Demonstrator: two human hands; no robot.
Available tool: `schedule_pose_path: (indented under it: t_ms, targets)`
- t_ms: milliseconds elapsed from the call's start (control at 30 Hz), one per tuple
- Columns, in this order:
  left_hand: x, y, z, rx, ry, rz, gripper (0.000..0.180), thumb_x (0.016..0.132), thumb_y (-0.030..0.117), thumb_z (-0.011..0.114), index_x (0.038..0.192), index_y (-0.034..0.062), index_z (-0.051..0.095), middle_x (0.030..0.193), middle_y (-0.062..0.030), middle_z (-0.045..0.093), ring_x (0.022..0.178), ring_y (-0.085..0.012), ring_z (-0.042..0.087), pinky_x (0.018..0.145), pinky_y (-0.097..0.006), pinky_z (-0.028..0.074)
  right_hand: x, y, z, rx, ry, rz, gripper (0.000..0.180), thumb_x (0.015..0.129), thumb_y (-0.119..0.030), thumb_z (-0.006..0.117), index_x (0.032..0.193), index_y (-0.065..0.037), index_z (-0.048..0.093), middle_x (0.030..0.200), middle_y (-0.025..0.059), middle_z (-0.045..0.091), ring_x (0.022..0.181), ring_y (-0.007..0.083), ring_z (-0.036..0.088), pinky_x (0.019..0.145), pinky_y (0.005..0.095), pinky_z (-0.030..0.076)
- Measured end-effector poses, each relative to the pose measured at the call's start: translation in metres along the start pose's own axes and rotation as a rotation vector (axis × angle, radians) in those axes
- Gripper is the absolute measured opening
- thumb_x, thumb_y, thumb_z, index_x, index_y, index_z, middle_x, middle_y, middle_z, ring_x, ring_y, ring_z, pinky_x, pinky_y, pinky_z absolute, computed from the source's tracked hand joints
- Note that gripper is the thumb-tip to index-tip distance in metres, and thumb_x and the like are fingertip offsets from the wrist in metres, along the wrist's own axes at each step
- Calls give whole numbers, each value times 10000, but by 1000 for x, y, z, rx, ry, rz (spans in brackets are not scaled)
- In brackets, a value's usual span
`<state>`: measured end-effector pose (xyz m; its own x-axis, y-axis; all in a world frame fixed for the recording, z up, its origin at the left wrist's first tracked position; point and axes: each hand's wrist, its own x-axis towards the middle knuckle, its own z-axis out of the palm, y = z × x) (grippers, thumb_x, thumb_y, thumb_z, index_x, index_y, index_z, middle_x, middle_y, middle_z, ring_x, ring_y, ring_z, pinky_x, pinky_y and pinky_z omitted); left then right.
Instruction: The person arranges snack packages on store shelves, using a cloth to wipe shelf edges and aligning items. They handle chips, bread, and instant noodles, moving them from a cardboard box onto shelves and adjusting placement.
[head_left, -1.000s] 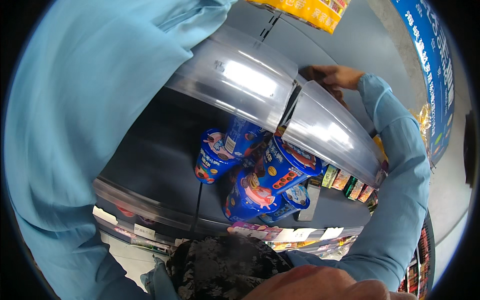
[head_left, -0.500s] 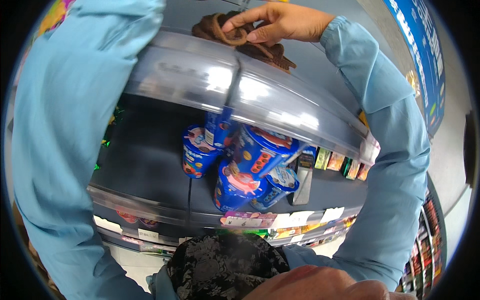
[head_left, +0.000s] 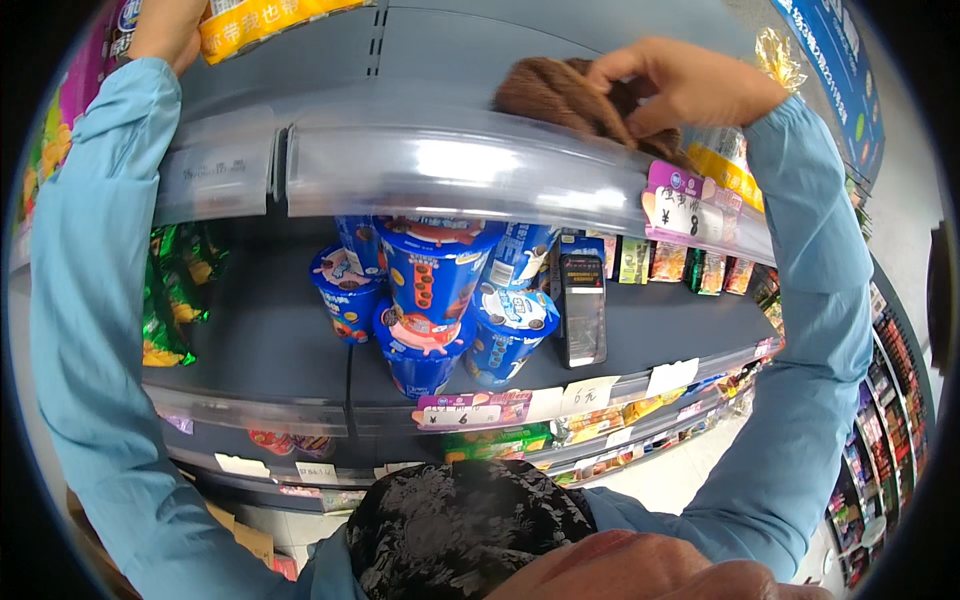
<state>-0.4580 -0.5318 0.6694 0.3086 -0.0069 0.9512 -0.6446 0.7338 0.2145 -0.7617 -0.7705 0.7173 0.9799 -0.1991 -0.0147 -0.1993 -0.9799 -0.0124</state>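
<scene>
The right hand [head_left: 690, 85] presses a brown cloth [head_left: 560, 95] onto the top shelf [head_left: 450, 170], fingers closed on it, at the right. The left hand [head_left: 165, 30] is far left by a yellow packet [head_left: 260, 20]; its grip cannot be told. Blue cups [head_left: 435, 290] sit on the shelf below.

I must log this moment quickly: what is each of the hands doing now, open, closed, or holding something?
Left hand: mostly out of view at the top edge by a yellow packet; grip cannot be told.
Right hand: closed on a brown cloth on the shelf edge.
</scene>
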Motion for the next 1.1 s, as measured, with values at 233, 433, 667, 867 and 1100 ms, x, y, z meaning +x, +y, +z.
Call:
schedule_pose_path:
  t_ms: [233,433,667,867,1100]
  targets:
    - [28,-15,-26,235,-73,-136,219,900,70,659,1089,-39,680,931,-79,726,819,-169,697,756,-319,584,-40,39,27,-180,240,128,367,900,-43,591,1258,29,626,1124,151,699,1041,213,652,882,316,523]
    - [46,11,15,248,-234,-239,316,915,48,647,1201,-86,652,1047,-139,749,914,-216,736,826,-352,605,-45,59,43,-91,427,-117,377,998,-311,491,1075,24,646,879,214,662,814,346,615,783,437,487]
    - [66,-46,80,247,-371,-355,337,916,53,672,1213,-101,636,1058,-160,747,898,-234,742,802,-381,619,-38,66,65,-185,596,-115,394,1004,-359,477,1078,-16,656,936,269,695,886,472,648,819,528,501]
    - [60,-112,65,361,-554,-479,378,982,267,719,1245,12,625,1169,-84,728,1005,-133,728,879,-310,603,-32,61,73,-175,708,-156,381,946,-300,431,992,6,654,881,267,692,852,482,640,816,555,493]
    - [24,-92,90,739,-591,-582,494,960,357,746,1340,91,575,1193,-36,708,1072,-151,675,1008,-429,516,-34,70,76,-229,758,-179,388,932,-288,431,960,17,669,873,284,686,819,486,634,808,562,495]
